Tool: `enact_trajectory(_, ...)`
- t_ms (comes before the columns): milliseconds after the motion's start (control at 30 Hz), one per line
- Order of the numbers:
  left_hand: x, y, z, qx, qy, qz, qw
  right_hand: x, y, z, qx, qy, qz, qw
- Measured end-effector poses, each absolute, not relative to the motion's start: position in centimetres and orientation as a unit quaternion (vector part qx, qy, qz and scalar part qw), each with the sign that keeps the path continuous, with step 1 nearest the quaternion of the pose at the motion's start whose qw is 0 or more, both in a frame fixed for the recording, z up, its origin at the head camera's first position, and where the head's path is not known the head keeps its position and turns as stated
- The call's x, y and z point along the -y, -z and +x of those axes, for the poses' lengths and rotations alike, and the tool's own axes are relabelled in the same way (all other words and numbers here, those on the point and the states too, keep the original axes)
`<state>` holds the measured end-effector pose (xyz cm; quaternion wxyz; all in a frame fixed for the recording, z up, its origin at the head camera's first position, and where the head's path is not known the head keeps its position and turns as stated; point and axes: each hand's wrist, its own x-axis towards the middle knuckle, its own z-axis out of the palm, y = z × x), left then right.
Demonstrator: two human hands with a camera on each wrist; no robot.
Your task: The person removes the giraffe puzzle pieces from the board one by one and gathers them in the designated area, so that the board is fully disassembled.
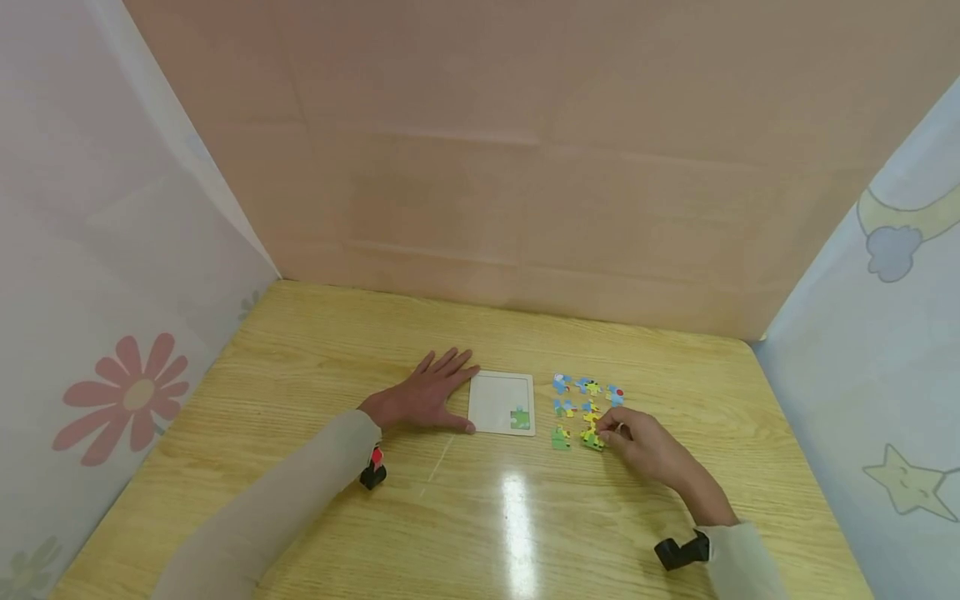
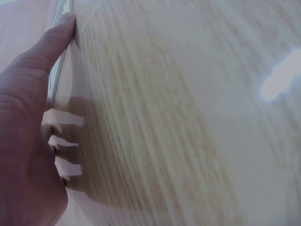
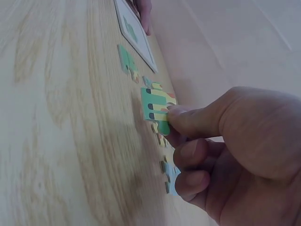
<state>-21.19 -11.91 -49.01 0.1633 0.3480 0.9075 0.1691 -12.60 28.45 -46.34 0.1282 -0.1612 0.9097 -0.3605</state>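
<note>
A square white puzzle tray lies on the wooden table, with one green puzzle piece in its lower right corner. My left hand has its fingers spread and touches the tray's left edge with thumb and index finger. Between thumb and fingers, my right hand pinches a green and yellow puzzle piece, raised off the table in the right wrist view. Loose pieces lie near it, among them a green one and a blue one with a red spot.
Several other blue and yellow pieces lie in rough rows right of the tray. A brown backdrop stands behind the table, and patterned cloth walls flank both sides. Light glares off the table front.
</note>
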Motion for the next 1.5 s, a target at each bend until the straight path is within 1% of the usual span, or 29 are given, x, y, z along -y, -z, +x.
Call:
enact_trajectory(167,11.9,49.1,-21.2,-0.907,-0.171,0.348,0.161,-28.7,46.9,-12.4,-0.913,0.355,-0.15,0.131)
enact_trajectory(667,12.0,49.3,-21.2,-0.908,-0.172,0.346,0.159,-28.2,47.6,-12.7,-0.924,0.335,-0.15,0.109)
enact_trajectory(933,12.2,49.4,-21.5,-0.91,-0.167,0.344,0.16,-27.2,46.9,-13.2,-0.93,0.322,-0.142,0.107)
enact_trajectory(1033,12.2,49.4,-21.5,-0.91,-0.167,0.345,0.159,-26.5,46.7,-13.8,-0.935,0.305,-0.151,0.099)
enact_trajectory(1167,12.3,49.4,-21.6,-0.91,-0.165,0.347,0.158,-25.2,46.5,-14.6,-0.929,0.304,-0.187,0.094)
enact_trajectory(1300,12.3,49.4,-21.7,-0.91,-0.164,0.347,0.158,-23.2,46.4,-15.5,-0.926,0.3,-0.208,0.1)
enact_trajectory(1500,12.3,49.5,-21.5,-0.91,-0.16,0.347,0.159,-20.0,46.1,-16.4,-0.934,0.248,-0.233,0.111)
